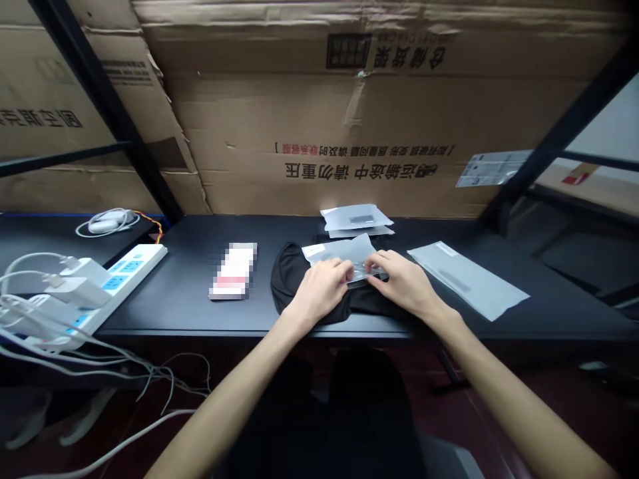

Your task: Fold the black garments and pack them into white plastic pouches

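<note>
Clear plastic sleeve [367, 271] is held above mid-frame, long axis running left-right | it is pinched by the fingers of left hand [319, 289] and right hand [407, 283], about equally near (fingertips partly hidden) | black cloth [294, 283] is spread beneath

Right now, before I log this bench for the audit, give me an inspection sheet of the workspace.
surface: black desk, dark top, in use.
job's things: clear plastic piece between both hands, above black fabric; frosted film sleeves behind it and to its right.
clutter: blurred pink-and-white box left of the fabric.
grippers: left hand and right hand both pinch the clear plastic piece.
cables: white leads run from chargers in a power strip over the desk edge.
surroundings: cardboard cartons behind a black metal frame; chair below.
</note>
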